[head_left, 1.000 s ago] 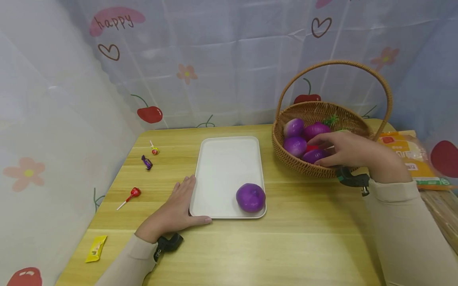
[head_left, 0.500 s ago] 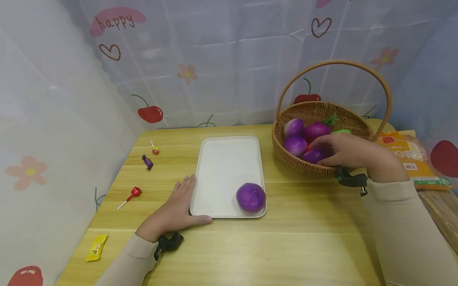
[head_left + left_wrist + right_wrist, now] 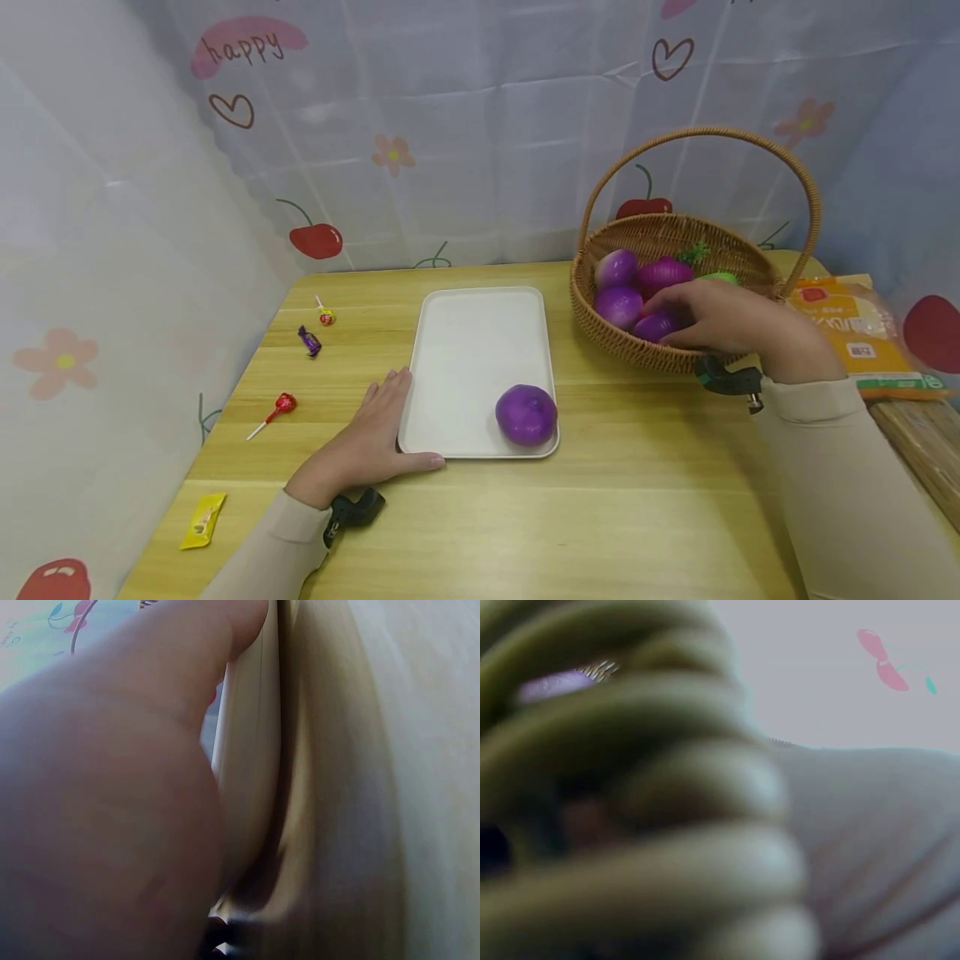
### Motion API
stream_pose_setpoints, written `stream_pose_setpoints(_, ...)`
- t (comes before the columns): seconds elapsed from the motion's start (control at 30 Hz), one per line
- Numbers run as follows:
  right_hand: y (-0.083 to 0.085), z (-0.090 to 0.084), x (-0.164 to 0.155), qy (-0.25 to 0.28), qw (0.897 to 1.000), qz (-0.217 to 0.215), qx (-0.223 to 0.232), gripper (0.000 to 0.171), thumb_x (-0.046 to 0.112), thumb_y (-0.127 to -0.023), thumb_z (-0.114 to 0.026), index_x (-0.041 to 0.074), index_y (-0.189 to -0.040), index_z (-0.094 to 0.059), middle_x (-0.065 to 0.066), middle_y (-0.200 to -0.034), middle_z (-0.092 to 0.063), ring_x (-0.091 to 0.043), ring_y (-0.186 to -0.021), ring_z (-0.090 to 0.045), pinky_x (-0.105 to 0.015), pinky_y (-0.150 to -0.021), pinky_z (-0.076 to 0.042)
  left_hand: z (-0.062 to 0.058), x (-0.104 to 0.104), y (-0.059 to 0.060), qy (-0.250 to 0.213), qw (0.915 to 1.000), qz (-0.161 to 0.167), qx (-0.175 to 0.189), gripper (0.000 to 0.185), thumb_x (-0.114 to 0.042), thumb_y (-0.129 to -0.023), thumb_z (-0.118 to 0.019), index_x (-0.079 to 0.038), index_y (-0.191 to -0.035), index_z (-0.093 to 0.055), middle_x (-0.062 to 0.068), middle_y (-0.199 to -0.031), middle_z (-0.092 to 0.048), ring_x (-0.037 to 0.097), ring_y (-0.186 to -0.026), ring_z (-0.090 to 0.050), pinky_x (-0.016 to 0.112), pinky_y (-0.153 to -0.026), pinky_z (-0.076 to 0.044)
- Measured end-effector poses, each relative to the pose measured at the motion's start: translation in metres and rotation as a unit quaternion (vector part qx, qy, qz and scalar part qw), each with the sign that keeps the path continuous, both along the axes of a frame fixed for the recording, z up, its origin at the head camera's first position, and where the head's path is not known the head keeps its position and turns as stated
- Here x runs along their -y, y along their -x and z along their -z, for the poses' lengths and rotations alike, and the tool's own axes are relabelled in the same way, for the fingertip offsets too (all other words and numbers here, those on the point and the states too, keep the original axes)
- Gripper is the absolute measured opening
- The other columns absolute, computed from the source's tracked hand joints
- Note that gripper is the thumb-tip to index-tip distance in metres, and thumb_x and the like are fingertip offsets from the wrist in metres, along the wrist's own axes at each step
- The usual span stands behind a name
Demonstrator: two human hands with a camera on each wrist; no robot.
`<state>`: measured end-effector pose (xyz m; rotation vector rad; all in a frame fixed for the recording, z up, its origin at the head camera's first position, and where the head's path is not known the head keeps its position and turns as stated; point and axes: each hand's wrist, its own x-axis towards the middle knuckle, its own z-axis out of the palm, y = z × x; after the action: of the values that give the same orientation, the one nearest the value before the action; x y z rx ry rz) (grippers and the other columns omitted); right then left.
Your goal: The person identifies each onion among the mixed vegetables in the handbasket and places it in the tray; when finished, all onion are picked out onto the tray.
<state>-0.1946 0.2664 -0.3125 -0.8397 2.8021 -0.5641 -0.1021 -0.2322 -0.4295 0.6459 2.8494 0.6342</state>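
Note:
My left hand (image 3: 363,442) lies with straight fingers along the left edge of a white tray (image 3: 472,342), its thumb at the front corner. In the left wrist view the thumb side of that hand (image 3: 142,750) covers part of the tray's rim (image 3: 251,742). A purple onion (image 3: 527,415) sits on the tray's front right corner. Inside a wicker basket (image 3: 633,348), my right hand (image 3: 723,315) grips another purple onion (image 3: 654,327), fingers curled over its far side and thumb in front. Woven cane (image 3: 630,885) blocks most of the right wrist view.
Beside the gripped onion lie several purple vegetables (image 3: 618,307) and something green (image 3: 716,277). The basket's tall handle (image 3: 705,132) arches above. Lollipops (image 3: 283,404) and wrapped candies (image 3: 202,521) lie at the left. An orange package (image 3: 855,325) stands right of the basket.
My right hand has shifted slightly left, and the onion under its fingers has moved a little with it. More of the green item shows. The left hand and tray stay put.

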Motion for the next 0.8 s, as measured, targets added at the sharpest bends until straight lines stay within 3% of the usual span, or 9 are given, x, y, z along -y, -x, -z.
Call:
stream_pose_setpoints(0.23,0.0001,-0.0002,0.0,0.023,0.999,0.026,0.006,0.038,0.025,-0.091,-0.087,0.009,-0.124,-0.077,-0.009,-0.119,-0.073,-0.028,-0.107,-0.067,-0.054,-0.092,-0.054,0.0009,0.0005,0.0006,0.002,1.0,0.0,-0.001,0.14,-0.086,-0.079,-0.067,0.005,-0.166,-0.008,0.02,-0.173,-0.008,0.035,-0.159,-0.005,0.053,-0.125,-0.001)
stream_pose_setpoints(0.63,-0.002,-0.0049,-0.0015,0.018,0.998,0.053,-0.038,0.042,0.033,-0.088,-0.09,0.011,-0.121,-0.077,-0.013,-0.119,-0.073,-0.037,-0.11,-0.065,-0.058,-0.092,-0.052,0.003,0.0018,0.0013,0.005,1.0,0.003,-0.005,0.139,-0.085,-0.079,-0.068,0.005,-0.166,-0.007,0.021,-0.173,-0.008,0.035,-0.159,-0.004,0.055,-0.125,-0.002)
stream_pose_setpoints(0.8,-0.004,-0.0101,-0.0016,0.016,0.996,0.065,-0.053,0.045,0.032,-0.088,-0.09,0.009,-0.123,-0.077,-0.012,-0.116,-0.074,-0.034,-0.106,-0.065,-0.057,-0.09,-0.052,0.0029,0.0022,0.0016,0.004,1.0,0.002,-0.006,0.139,-0.085,-0.079,-0.068,0.005,-0.166,-0.007,0.02,-0.173,-0.008,0.034,-0.159,-0.004,0.053,-0.125,-0.001)
